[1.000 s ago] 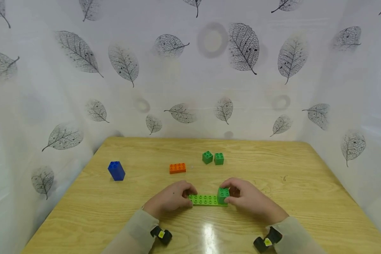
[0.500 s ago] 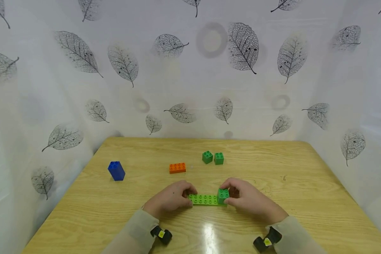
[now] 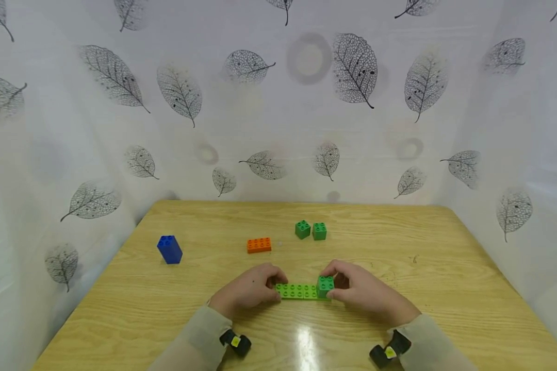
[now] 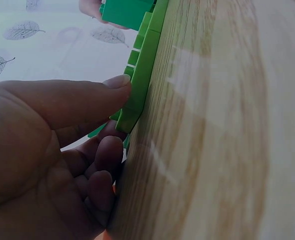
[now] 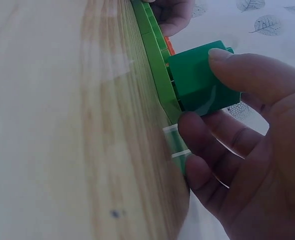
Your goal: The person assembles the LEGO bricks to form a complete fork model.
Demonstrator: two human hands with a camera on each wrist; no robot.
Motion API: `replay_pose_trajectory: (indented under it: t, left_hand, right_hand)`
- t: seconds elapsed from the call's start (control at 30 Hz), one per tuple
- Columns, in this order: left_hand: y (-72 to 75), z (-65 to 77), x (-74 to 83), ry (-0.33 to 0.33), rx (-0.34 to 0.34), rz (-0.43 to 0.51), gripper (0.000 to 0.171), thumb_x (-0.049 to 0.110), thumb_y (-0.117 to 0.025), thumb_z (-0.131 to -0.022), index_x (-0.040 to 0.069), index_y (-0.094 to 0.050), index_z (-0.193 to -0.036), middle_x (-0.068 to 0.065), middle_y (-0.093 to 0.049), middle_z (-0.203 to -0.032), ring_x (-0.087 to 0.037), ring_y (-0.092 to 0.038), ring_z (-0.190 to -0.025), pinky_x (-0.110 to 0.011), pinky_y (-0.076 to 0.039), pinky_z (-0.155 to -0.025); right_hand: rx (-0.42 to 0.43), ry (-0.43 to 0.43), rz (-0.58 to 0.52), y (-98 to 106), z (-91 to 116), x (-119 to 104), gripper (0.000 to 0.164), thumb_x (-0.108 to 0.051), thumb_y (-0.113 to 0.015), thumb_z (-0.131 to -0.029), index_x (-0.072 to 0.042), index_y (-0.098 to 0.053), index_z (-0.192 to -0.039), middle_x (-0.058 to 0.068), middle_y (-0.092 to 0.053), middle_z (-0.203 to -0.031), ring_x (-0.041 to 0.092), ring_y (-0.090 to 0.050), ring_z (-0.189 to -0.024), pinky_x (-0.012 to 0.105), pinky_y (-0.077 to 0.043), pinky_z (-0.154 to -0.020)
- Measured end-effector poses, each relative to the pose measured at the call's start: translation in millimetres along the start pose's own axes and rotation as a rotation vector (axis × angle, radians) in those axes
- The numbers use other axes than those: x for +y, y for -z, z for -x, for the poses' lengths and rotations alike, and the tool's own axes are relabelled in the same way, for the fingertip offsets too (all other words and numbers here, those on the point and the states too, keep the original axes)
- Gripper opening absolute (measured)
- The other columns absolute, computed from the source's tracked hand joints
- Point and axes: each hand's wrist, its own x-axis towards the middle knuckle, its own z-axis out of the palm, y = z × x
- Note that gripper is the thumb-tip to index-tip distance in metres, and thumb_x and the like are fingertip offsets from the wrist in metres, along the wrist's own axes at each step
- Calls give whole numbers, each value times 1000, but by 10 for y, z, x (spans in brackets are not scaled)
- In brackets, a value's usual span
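A light green studded strip [image 3: 296, 291] with a seam across it lies on the wooden table. My left hand [image 3: 255, 289] pinches its left end, thumb at the near edge and fingers at the far side. Over the strip's right end stands a taller dark green block [image 3: 325, 287], gripped by my right hand [image 3: 359, 288] between thumb and fingers. From the right wrist view, the dark green block [image 5: 200, 77] sits right at the strip's studs, with some stud edges showing beneath it. The fingertips of the right hand [image 5: 252, 125] come close to the tabletop.
Beyond the hands lie an orange brick [image 3: 259, 245] and two dark green blocks, one turned at an angle [image 3: 302, 230] and one squarer [image 3: 320, 231]. A tall blue block [image 3: 169, 250] stands at the left. A leaf-print curtain [image 3: 278, 123] surrounds the table [image 3: 399, 232].
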Motion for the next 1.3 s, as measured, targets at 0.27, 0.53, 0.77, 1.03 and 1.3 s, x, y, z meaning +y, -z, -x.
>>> replay_pose_trajectory:
  t: [0.27,0.53,0.77,1.03,1.3]
  left_hand:
    - [-6,2,3,-4,3,-10,29,16,-76,-88,22,-69,-115,7,-60,-100,-15,-54,-90,-34,-46,-79]
    - [5,-7,25,-9,4,-15,29,15,-76,-88,20,-70,-115,6,-61,-100,-16,-54,-89,-35,-46,-80]
    - [-8,-16,17,0,8,-33,29,16,-76,-87,21,-70,-115,7,-61,-99,-15,-55,-90,-33,-46,-80]
    - [7,-13,22,2,7,-25,27,16,-76,-88,22,-70,-114,7,-61,-100,-16,-55,-90,-35,-47,-80]
    - [-28,-4,21,20,1,-9,27,16,-76,-88,23,-70,-114,5,-61,-99,-17,-54,-89,-35,-46,-78]
  right_hand:
    - [-23,-12,0,22,-5,-11,33,-29,-71,-96,-21,-60,-126,0,-65,-101,20,-62,-86,33,-54,-72]
    - [-31,-30,-22,45,-14,-18,34,-28,-72,-95,-20,-60,-126,2,-65,-99,22,-61,-83,33,-54,-68]
    - [-46,-41,-36,57,-14,-38,33,-26,-72,-96,-19,-61,-126,4,-64,-102,23,-62,-84,35,-55,-68]
    - [-23,-47,12,59,-29,-68,32,-29,-73,-95,-22,-61,-123,0,-64,-102,22,-58,-85,34,-52,-69]
    - [-51,-45,-3,34,12,5,32,-31,-71,-96,-23,-60,-124,1,-64,-99,22,-60,-86,35,-53,-71]
